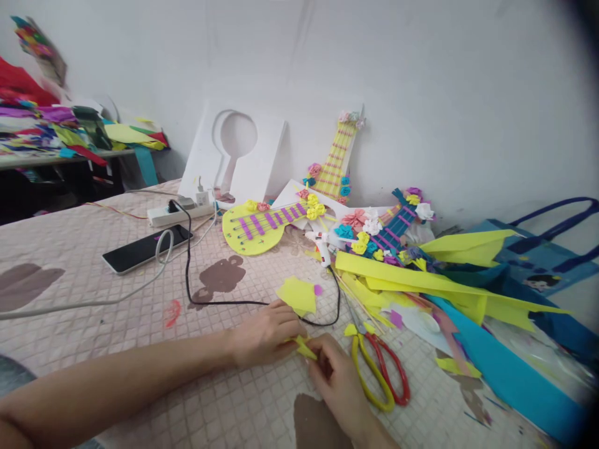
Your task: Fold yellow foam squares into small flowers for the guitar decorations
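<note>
My left hand (264, 333) and my right hand (337, 377) meet low in the middle of the view, over a quilted pink cloth (116, 299). Both pinch a small yellow foam piece (304, 347) between their fingertips. Just beyond the hands lies a larger yellow foam scrap (298, 294) with a tiny purple bit beside it. Scissors with red and yellow handles (381, 374) lie right of my right hand.
A yellow foam guitar (259, 226) lies further back, two more decorated guitars (334, 162) behind it. A glue gun (322, 244), its black cord (187, 268), a phone (145, 248), a power strip (175, 214). Foam sheets (468, 287) and a blue bag (547, 262) pile at right.
</note>
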{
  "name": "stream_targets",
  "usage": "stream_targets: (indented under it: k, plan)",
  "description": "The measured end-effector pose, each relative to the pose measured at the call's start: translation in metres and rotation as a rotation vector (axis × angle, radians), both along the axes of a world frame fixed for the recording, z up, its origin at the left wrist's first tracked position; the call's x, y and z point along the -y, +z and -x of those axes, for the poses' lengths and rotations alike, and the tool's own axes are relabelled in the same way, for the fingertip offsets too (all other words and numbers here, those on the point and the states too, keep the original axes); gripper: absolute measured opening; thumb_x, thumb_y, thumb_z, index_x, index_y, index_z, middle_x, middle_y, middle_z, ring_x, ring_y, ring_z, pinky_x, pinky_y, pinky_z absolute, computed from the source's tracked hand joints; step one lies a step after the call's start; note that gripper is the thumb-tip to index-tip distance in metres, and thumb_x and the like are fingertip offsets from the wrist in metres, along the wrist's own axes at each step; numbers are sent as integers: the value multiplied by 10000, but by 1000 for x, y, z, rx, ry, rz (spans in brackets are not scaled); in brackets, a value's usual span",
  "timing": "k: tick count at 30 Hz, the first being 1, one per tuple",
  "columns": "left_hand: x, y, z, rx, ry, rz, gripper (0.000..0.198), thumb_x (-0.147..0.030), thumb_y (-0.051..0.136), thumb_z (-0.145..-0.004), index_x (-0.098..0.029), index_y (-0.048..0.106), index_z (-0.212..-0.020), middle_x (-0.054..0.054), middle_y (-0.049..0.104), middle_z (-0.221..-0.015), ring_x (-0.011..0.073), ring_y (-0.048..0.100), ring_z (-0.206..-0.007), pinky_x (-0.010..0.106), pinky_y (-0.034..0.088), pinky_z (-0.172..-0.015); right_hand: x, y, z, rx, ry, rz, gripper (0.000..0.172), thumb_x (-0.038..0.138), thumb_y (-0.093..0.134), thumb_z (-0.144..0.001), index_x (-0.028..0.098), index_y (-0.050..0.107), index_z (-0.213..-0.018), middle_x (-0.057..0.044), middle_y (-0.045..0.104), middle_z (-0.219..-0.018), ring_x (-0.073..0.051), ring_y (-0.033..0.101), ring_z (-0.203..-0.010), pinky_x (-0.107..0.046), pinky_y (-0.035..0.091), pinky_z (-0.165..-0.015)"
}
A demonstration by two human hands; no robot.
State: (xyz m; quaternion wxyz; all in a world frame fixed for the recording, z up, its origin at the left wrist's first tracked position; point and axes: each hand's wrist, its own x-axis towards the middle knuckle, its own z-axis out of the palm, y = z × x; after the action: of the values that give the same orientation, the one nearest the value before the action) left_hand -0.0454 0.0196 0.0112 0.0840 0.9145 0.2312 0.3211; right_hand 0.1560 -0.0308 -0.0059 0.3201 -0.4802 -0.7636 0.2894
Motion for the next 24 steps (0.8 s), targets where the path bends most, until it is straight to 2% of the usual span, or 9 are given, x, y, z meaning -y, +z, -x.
stream_targets:
  k: [3,7,10,12,14,15,17,20,24]
  plan:
    - [1,2,3,-30,-30,56,101,-248,512,-912,-169,562,-950,33,637,-810,147,581,-771,291,386,-757,0,0,-1,-4,1,-5,78,143,504,-832,199,539,-793,5,548,-725,-130,498,-627,-237,395,-568]
    - [3,2,4,-61,-81,108,247,-394,594,-870,-169,562,-966,39,639,-844,156,585,-793,294,390,-779,0,0,-2,-18,-7,2,69,141,508,-827,199,522,-792,12,523,-721,-125,485,-622,-237,384,-568]
    - [-10,10,8,-17,50,50,159,-315,537,-910,-165,589,-922,43,652,-832,150,589,-788,290,393,-781,0,-2,-2,-7,-26,15,63,146,508,-829,196,522,-793,18,505,-707,-124,478,-619,-236,376,-566]
    - [-34,23,14,-5,271,-2,155,-242,497,-919,-160,614,-861,38,654,-792,144,585,-759,277,400,-753,0,-3,-2,-1,-31,21,60,151,508,-832,196,526,-798,19,508,-704,-125,480,-621,-235,375,-567]
    - [-70,40,22,-92,485,-7,162,-199,492,-898,-160,633,-827,36,660,-800,137,583,-742,246,410,-696,-1,-5,-3,3,-20,21,65,153,506,-833,198,527,-793,16,516,-708,-125,484,-625,-234,374,-565]
    - [-91,48,26,-106,540,-18,166,-190,493,-885,-155,645,-828,49,665,-829,147,582,-749,249,409,-676,-1,-6,-3,4,-12,18,69,149,505,-831,199,527,-790,16,518,-709,-125,484,-625,-232,373,-563]
    - [-134,62,34,-119,629,-38,192,-159,471,-861,-138,661,-840,82,664,-881,175,580,-774,273,406,-669,-1,-9,-3,8,-3,8,79,133,504,-820,200,523,-784,18,515,-707,-123,487,-627,-229,374,-565]
    - [-188,72,41,-169,732,-53,208,-113,477,-803,-114,685,-795,111,652,-854,201,570,-797,308,403,-707,-2,-13,-4,0,6,-3,94,112,499,-806,200,518,-777,20,512,-708,-118,496,-628,-223,378,-568]
    - [-229,73,45,-240,780,-72,225,-91,471,-786,-106,695,-783,134,635,-873,223,552,-863,331,385,-746,-5,-16,-7,6,37,-23,104,101,498,-792,199,519,-767,18,510,-699,-116,497,-618,-214,367,-545]
